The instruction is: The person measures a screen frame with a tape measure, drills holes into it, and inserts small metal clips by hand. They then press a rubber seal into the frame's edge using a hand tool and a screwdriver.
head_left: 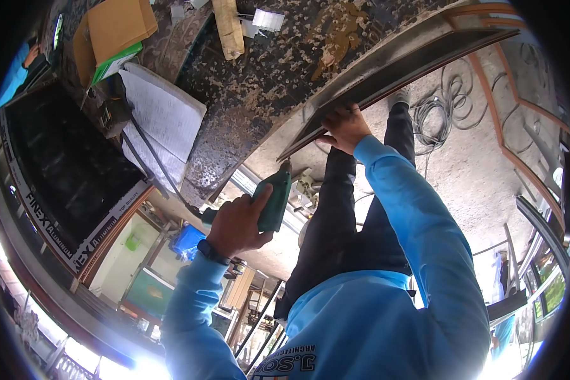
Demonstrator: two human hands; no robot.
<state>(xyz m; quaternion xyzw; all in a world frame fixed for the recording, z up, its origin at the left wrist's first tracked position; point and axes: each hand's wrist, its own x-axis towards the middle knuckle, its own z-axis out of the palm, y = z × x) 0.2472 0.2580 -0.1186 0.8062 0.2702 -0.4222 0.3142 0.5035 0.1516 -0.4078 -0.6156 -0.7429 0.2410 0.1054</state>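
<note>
Near the dark speckled workbench (266, 82) edge, your left hand (237, 225) is clenched around a green power drill (275, 199). Beyond it, your right hand (343, 126) grips the long brown aluminium frame (392, 69) lying on that bench. With a loose grip, the frame could likely slide.

Green tool's (274, 199) tip hidden behind the table edge (234, 171) (fingers cover its grip).

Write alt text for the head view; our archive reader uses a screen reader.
A person in blue sleeves holds a green power tool in one hand and steadies a dark metal frame on the workbench with the other hand.
</note>
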